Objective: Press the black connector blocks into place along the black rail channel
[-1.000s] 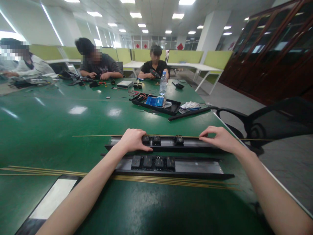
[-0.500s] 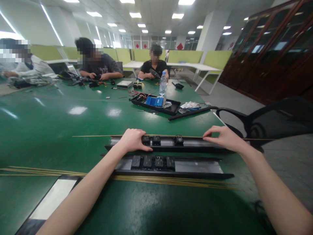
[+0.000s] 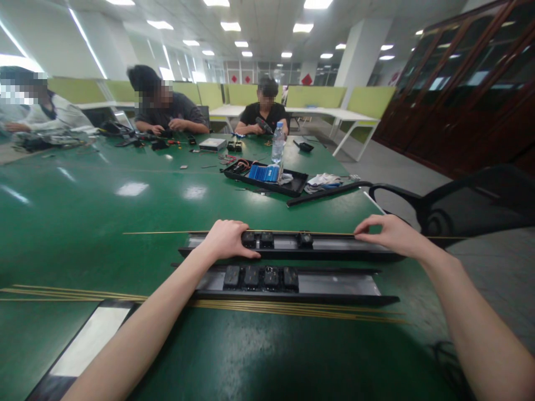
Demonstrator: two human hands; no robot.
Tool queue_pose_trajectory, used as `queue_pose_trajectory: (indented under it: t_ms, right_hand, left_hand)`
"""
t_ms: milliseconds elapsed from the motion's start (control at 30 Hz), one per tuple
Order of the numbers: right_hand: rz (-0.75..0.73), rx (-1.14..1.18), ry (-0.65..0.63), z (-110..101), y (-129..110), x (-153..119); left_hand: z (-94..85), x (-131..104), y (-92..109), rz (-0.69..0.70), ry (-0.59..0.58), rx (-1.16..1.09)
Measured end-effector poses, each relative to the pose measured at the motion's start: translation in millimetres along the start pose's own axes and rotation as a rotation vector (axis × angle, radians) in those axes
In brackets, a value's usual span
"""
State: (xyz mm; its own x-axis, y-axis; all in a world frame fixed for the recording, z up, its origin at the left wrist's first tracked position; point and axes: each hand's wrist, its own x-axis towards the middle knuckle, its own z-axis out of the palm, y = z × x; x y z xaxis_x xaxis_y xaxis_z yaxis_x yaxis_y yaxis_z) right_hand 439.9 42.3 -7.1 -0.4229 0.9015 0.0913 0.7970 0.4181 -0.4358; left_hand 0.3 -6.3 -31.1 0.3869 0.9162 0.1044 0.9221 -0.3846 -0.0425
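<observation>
My left hand (image 3: pixel 225 238) is wrapped across the far black channel (image 3: pixel 288 254), its thumb on the near wall and fingertips at the far wall, beside small black blocks (image 3: pixel 266 240). My right hand (image 3: pixel 384 234) pinches a long thin brass-coloured rod (image 3: pixel 330 233) between thumb and fingertips. That rod lies along the channel's far edge and sticks out past both ends. Closer to me, a second black channel (image 3: pixel 343 284) holds several black blocks (image 3: pixel 251 277) in a row. My left forearm hides part of its left end.
More thin rods (image 3: pixel 292 309) lie along the near side. A black-framed white panel (image 3: pixel 92 340) is under my left forearm. Farther back are a black tray (image 3: pixel 295 186), a water bottle (image 3: pixel 277 143), gloves (image 3: pixel 324 182) and a black bar (image 3: pixel 321 196). Several people sit beyond; a chair (image 3: pixel 472 206) stands right.
My right hand has slid slightly to the right along the rod. My left hand stays in place on the far channel.
</observation>
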Motion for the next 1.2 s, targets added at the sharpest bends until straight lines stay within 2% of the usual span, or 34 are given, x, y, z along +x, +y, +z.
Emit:
queue_pose_trajectory:
  t_ms: [267, 700, 1000, 1200]
  right_hand:
    - [0.114, -0.027, -0.062, -9, -1, -4]
    - [0.135, -0.107, -0.067, -17, 17, -8]
    - [0.158, -0.109, -0.039, -19, 22, -9]
    - [0.173, -0.264, 0.009, -23, 27, -10]
  left_hand:
    - [-0.4, 0, 0, -0.004, 0.007, -0.003]
    - [-0.2, 0, 0, 0.002, 0.015, 0.001]
    - [-2.6, 0, 1, -0.015, -0.003, -0.006]
    - [-3.3, 0, 2, -0.014, -0.009, -0.01]
